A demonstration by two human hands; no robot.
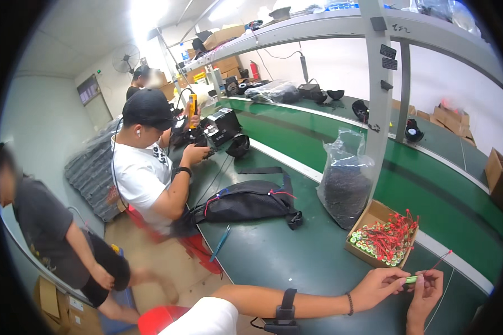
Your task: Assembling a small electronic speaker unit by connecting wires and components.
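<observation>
Near the table's right front, a small green battery (pixel 411 280) with a thin red wire lies between my two hands. My left hand (pixel 379 288) pinches its left end with thumb and fingers. Closed around the other end are the fingers of my right hand (pixel 426 295), and the red wire rises above them to a small tip. Just beyond my hands stands an open cardboard box (pixel 366 257) holding many similar green batteries with tangled red wires (pixel 390 239). A black band with a small device (pixel 285 315) is strapped to my left forearm.
Behind the box, a clear bag of dark pieces (pixel 346 184) leans by a metal post (pixel 377 111). Blue tweezers (pixel 221 243) and a black pouch (pixel 248 200) lie leftward. A green conveyor belt (pixel 318 139) runs beyond. A co-worker (pixel 145 162) holds a yellow tool (pixel 193 111).
</observation>
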